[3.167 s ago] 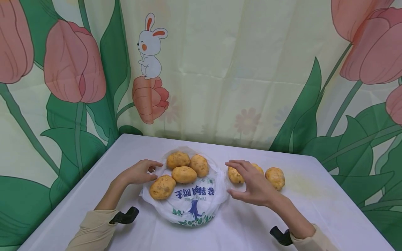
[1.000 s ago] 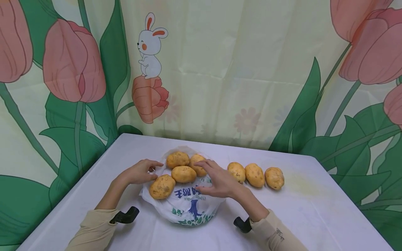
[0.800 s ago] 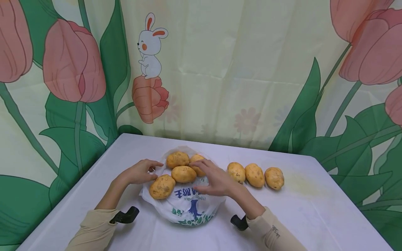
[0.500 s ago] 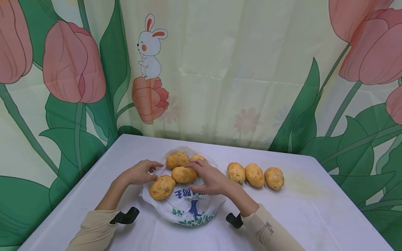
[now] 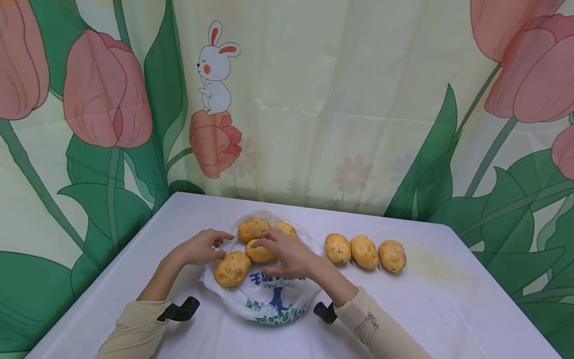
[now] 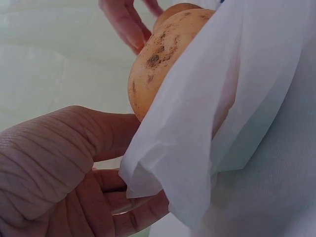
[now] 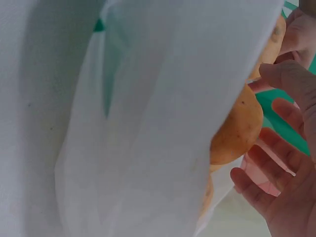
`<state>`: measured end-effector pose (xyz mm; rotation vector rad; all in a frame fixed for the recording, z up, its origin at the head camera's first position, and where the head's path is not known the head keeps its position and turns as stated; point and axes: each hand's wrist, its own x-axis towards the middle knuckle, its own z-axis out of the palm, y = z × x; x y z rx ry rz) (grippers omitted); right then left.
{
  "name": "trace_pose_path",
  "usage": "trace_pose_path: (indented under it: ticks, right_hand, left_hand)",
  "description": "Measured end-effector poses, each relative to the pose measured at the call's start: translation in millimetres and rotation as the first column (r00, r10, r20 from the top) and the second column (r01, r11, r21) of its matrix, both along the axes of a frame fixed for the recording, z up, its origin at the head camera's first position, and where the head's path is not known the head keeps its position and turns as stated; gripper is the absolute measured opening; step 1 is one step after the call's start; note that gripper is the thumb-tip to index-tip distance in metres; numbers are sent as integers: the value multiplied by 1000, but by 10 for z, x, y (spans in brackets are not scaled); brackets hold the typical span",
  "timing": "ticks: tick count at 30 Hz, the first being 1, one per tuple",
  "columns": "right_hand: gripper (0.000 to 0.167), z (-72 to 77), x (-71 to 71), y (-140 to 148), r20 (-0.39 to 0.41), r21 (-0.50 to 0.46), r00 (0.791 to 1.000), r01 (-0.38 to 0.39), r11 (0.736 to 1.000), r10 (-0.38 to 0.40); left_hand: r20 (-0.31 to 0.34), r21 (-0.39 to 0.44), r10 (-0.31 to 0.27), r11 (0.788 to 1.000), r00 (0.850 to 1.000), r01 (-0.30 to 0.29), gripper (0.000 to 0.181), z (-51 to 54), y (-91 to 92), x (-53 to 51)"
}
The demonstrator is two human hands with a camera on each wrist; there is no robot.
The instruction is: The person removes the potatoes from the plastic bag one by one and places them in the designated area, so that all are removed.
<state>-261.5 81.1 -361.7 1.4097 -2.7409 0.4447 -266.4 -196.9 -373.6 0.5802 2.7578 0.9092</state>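
Several potatoes lie together on a white plastic bag point(image 5: 273, 299) printed with blue lettering and a tree. My left hand point(image 5: 202, 248) stays at the bag's left rim, beside the nearest potato point(image 5: 232, 269); thumb and fingers stand apart. In the left wrist view, loose plastic covers those fingertips. My right hand point(image 5: 289, 254) reaches over the bag with spread fingers. They hover at the middle potato point(image 5: 257, 251) and partly hide it in the head view. Behind it sit a back potato point(image 5: 253, 229) and a half-hidden one point(image 5: 285, 229).
To the right of the bag, a left potato point(image 5: 338, 248), a middle potato point(image 5: 364, 252) and a right potato point(image 5: 392, 256) stand in a row on the white tablecloth point(image 5: 430, 309). A curtain point(image 5: 296, 149) printed with tulips and a rabbit hangs behind the table.
My right hand has moved left, from beside the bag's right edge to over the potatoes on it. The potato row at right is uncovered now. The left hand stays put.
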Motion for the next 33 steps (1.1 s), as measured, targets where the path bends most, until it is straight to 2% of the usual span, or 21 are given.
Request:
trace_pose_path:
  ticks: [7,14,21,33]
  right_hand:
    - [46,-17,-22,-44,-4,45,1000,-3,999,4]
    - [50,-51,-73,-34,12,48,999,47,998,-47]
    - [50,-88,-116,-32,34,21,996,79,997,-80]
    - [45,-168,-185,-38,-44,-42,997,62,997,-64]
  left_hand:
    - [-24,-4,-11,1000,1000,11,46,-2,2,1]
    - [-39,-8,-40,999,998,40,47,26,-19,11]
    - [-16,-3,-3,1000,1000,3,47,18,0,13]
    - [-14,-3,8,1000,1000,-8,48,5,20,16]
